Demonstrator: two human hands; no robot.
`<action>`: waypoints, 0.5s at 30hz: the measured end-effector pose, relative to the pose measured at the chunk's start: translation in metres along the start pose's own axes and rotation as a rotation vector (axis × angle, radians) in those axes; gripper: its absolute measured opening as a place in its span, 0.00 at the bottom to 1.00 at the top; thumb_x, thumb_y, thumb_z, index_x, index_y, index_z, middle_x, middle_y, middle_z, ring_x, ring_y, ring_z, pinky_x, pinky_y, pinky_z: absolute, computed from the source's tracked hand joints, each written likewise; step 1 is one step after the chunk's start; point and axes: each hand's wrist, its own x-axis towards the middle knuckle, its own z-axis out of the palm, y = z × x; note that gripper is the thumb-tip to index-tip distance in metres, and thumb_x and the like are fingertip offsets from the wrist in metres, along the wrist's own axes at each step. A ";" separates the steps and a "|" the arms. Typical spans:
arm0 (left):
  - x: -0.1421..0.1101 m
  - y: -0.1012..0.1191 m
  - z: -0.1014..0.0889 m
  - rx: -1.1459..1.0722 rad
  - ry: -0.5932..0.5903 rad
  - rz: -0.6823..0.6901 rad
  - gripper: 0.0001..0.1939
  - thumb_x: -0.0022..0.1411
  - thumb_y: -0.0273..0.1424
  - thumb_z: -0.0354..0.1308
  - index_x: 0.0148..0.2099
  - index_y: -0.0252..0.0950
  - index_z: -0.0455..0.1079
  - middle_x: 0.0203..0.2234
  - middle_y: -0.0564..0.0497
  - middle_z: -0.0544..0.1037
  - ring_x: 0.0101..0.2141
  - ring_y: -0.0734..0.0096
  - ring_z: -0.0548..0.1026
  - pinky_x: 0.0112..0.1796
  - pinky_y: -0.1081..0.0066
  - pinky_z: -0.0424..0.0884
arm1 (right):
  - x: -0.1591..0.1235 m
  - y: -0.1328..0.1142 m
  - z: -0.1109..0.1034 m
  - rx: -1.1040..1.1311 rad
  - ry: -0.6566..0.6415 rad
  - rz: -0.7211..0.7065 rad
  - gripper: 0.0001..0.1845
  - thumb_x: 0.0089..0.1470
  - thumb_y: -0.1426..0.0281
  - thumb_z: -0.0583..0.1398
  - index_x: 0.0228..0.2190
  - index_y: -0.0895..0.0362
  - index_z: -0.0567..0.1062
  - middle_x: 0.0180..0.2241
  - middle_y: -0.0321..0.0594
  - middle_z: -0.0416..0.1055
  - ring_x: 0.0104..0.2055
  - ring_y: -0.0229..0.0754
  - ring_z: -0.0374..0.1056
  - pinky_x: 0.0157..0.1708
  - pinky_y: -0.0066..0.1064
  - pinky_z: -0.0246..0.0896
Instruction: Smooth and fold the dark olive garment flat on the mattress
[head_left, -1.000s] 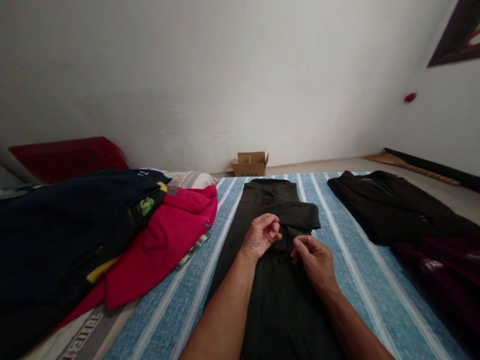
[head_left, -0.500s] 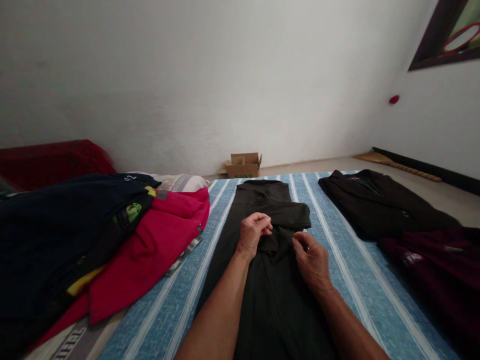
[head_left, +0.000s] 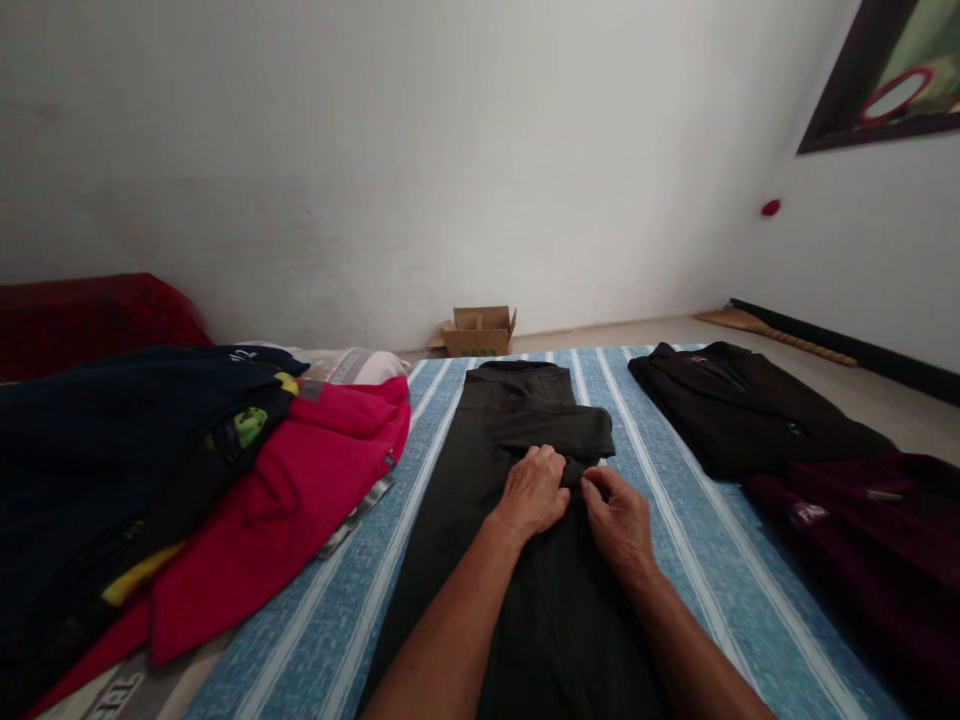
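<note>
My left hand [head_left: 534, 490] pressed knuckles-down on black shirt [head_left: 517, 560], fingers curled onto fabric. My right hand [head_left: 619, 520] just beside, fingers pinching narrow fold. Shirt lies lengthwise on striped bed sheet [head_left: 675, 520], sleeve folded across. Risk: uneven pull skews fold, bunches cloth. Red garment [head_left: 300, 500] near left; dark jacket [head_left: 742, 410] well apart right.

- There is one view only, from a camera on the person's head, so no second view shares any of the scene.
- It looks forward and slightly down along the striped blue mat [head_left: 675, 520], from over its near edge toward its far edge and the white wall [head_left: 412, 180].
- It sits close: both forearms enter from the bottom edge.
- The wide lens also catches the side wall at right, with a framed picture [head_left: 885, 90].
</note>
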 end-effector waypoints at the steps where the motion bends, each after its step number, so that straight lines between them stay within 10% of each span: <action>1: 0.000 0.001 0.000 0.008 0.010 -0.007 0.07 0.52 0.26 0.55 0.37 0.36 0.68 0.37 0.45 0.71 0.41 0.60 0.68 0.42 0.65 0.67 | 0.000 0.000 0.000 0.006 0.000 0.004 0.10 0.50 0.63 0.55 0.29 0.54 0.75 0.27 0.38 0.74 0.30 0.44 0.68 0.35 0.35 0.60; 8: 0.006 -0.001 -0.001 -0.265 0.232 -0.137 0.07 0.53 0.23 0.51 0.30 0.36 0.69 0.30 0.48 0.73 0.35 0.65 0.71 0.39 0.69 0.66 | 0.000 -0.003 -0.002 0.049 0.014 0.032 0.14 0.51 0.59 0.56 0.28 0.55 0.75 0.27 0.39 0.74 0.30 0.45 0.68 0.34 0.35 0.60; 15: 0.010 0.003 -0.015 -1.283 0.339 -0.425 0.05 0.48 0.30 0.59 0.28 0.34 0.72 0.21 0.55 0.73 0.23 0.74 0.70 0.26 0.75 0.64 | 0.000 -0.014 -0.007 0.126 -0.046 0.059 0.19 0.52 0.53 0.56 0.28 0.55 0.75 0.26 0.38 0.73 0.30 0.44 0.67 0.32 0.32 0.59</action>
